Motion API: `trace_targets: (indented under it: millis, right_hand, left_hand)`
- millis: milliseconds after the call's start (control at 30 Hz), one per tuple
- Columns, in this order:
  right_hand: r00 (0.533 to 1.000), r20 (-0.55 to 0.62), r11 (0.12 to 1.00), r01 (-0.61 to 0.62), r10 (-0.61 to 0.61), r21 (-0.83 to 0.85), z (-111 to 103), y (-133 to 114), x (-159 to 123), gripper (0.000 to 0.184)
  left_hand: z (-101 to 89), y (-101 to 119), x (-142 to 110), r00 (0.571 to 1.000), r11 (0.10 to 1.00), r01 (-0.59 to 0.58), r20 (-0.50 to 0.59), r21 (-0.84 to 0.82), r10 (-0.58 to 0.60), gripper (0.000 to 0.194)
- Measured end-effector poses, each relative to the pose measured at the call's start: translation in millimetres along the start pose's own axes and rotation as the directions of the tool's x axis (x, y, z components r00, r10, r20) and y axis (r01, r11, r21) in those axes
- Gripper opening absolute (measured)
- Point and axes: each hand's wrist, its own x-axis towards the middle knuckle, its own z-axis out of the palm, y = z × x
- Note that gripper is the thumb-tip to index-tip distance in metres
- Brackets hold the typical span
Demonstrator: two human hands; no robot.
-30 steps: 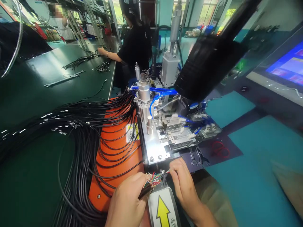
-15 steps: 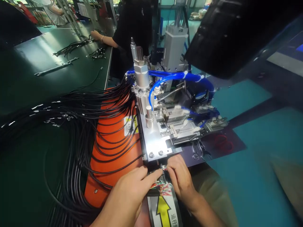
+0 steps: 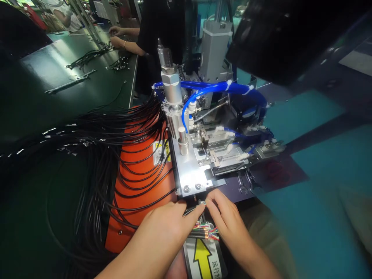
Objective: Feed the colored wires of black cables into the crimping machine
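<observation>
Head view, and it's close fingertip work at the machine's point(image 3: 186, 172) near edge: the right hand point(image 3: 223, 211) pinches narrow on thin coloured wires point(image 3: 204, 203), the left hand point(image 3: 167, 224) curling round a bundle point(image 3: 199, 234) with its thumb up by those wires. Looks like one stripped end being lined up, so the next move calls for steady, straight strands! Smooth, round black jackets, coppery bands and splayed colours lie over the yellow arrow point(image 3: 202, 259), beside hard, shiny metal.
</observation>
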Motion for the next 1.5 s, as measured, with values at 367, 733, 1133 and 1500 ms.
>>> trace_targets:
  millis: [367,733,1133,1500]
  right_hand:
    - [0.95,-0.018,0.95,0.312,-0.313,-0.027,3,23,4,0.017]
    - [0.986,0.161,0.986,0.006,-0.033,0.167,-11,4,18,0.019]
    - [0.988,0.151,0.976,-0.074,0.044,0.202,-12,0,15,0.018]
    - [0.968,0.163,0.918,-0.233,0.188,0.322,-7,-2,20,0.013]
  left_hand:
    - [3.3,-12,5,0.998,0.998,-0.056,0.017,0.031,0.055,0.045]
    - [16.5,-11,-38,0.969,0.793,0.189,-0.019,-0.579,-0.245,0.059]
    - [7.7,-15,-22,0.919,0.584,0.276,0.031,-0.763,-0.393,0.026]
    - [13.6,-3,-31,0.952,0.923,0.133,-0.213,-0.362,-0.221,0.038]
